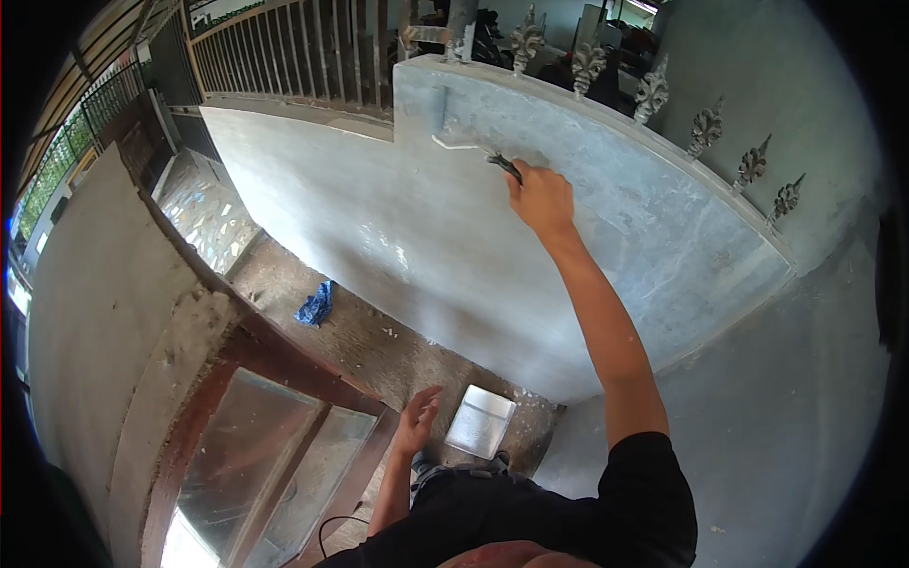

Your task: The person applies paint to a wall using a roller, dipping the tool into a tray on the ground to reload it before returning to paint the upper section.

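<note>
My right hand (pixel 540 197) reaches up against a grey plastered wall (pixel 398 237) and grips the dark handle of a paint roller (pixel 505 166). The roller's thin frame runs left from the handle across the upper part of the wall, beside a vertical stroke of fresher grey (pixel 437 106). My left hand (pixel 418 418) hangs low near my waist with fingers spread and nothing in it, just left of a white paint tray (pixel 481 420) on the ground.
A blue cloth (pixel 316 305) lies on the dirty ground. A wooden window frame with glass (pixel 284 445) stands at the lower left. Metal railing (pixel 294 52) and ornamental spikes (pixel 653 90) top the wall. Another grey wall (pixel 795 426) closes the right.
</note>
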`<state>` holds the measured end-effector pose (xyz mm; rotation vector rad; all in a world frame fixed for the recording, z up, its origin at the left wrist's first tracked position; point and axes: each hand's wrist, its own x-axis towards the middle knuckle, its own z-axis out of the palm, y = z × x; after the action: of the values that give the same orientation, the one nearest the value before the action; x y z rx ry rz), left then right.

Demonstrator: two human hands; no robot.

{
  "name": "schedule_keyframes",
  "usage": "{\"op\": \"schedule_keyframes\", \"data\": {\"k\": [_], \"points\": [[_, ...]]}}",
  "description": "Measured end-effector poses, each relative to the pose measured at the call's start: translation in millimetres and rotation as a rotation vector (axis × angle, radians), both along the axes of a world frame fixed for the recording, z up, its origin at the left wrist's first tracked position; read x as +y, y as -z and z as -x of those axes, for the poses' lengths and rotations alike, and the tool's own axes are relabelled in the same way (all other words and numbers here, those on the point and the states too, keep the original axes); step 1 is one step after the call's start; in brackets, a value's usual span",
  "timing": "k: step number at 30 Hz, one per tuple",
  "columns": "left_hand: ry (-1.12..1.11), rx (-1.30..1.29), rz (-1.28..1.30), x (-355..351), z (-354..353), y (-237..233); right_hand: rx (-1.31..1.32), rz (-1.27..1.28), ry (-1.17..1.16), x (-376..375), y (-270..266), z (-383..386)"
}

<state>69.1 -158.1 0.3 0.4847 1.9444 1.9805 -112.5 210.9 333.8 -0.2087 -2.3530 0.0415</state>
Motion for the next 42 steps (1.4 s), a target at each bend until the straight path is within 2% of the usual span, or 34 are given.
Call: {"op": "schedule_keyframes", "data": {"k": [5, 9, 12, 15, 19, 22, 28, 34, 38, 42], "points": [[0.082, -0.036, 0.058, 15, 5, 2, 0.099, 0.013, 0.102, 74, 39, -154], [0.155, -0.041, 0.123, 27, 12, -11, 0.029, 0.072, 0.275, 109, 65, -274], [0.182, -0.043, 0.161, 37, 20, -24, 0.037, 0.068, 0.316, 117, 72, -330], [0.197, -0.03, 0.178, 43, 23, -26, -0.009, 0.088, 0.417, 114, 70, -352], [0.18, -0.027, 0.138, 42, 26, -26, -0.033, 0.09, 0.409, 104, 58, -328], [0.148, -0.029, 0.107, 33, 23, -25, -0.013, 0.082, 0.293, 88, 42, -274], [0.013, -0.042, 0.044, 2, 7, -13, -0.05, -0.011, 0.113, 37, 17, -103], [-0.161, -0.009, 0.074, -34, -11, 2, -0.067, 0.012, -0.022, -30, -1, 59], [-0.21, -0.03, 0.069, -46, -17, 12, -0.033, 0.006, -0.04, -39, 3, 80], [-0.19, -0.055, 0.055, -42, -13, 15, -0.037, 0.056, -0.002, -10, 14, 20]]}}
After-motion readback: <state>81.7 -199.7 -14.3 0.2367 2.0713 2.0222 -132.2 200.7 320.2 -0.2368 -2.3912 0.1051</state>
